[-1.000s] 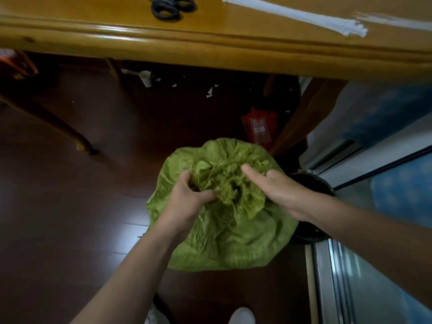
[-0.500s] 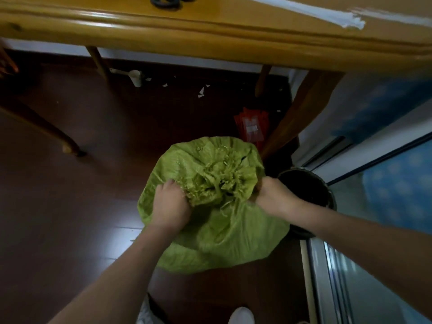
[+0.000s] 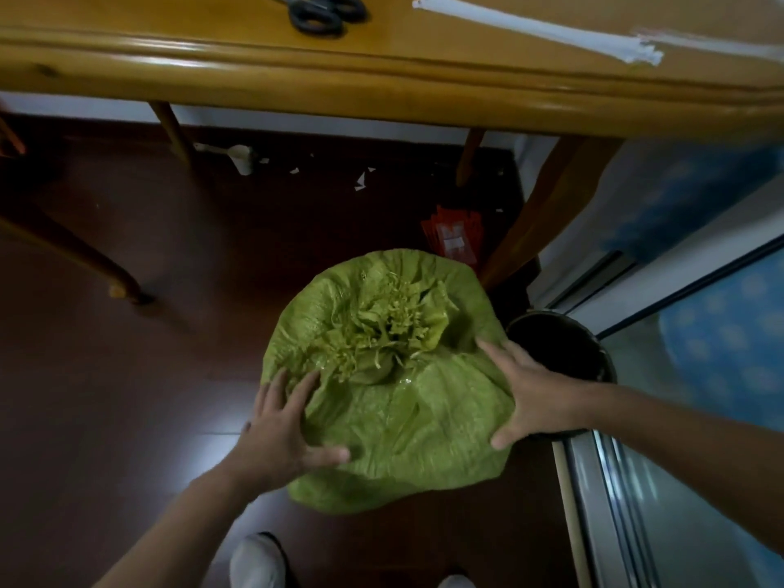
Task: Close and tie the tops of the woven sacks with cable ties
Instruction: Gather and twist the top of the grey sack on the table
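– Both hands have let go since a moment ago. Half a second back they clutched the sack's gathered top [image 3: 382,333]. Now, in the head view, the left hand [image 3: 280,430] and the right hand [image 3: 534,396] lie flat on its sides, fingers spread.

– Where's the sack itself?

– The green sack [image 3: 424,422] stands on the dark floor [image 3: 127,375] between the two hands. Its top is puckered just beyond the fingertips, with frayed strands sticking up.

– Anything near the right hand?

– A black bucket [image 3: 564,345] just behind it, close against the sack; whether they touch, I can't tell. Some red packets [image 3: 454,239] lie farther beyond.

– And the ties?

– The white cable ties [image 3: 539,29] lie on the wooden table [image 3: 297,74], well beyond the right hand. The black scissors [image 3: 324,12] are on the same table, beyond the left hand.
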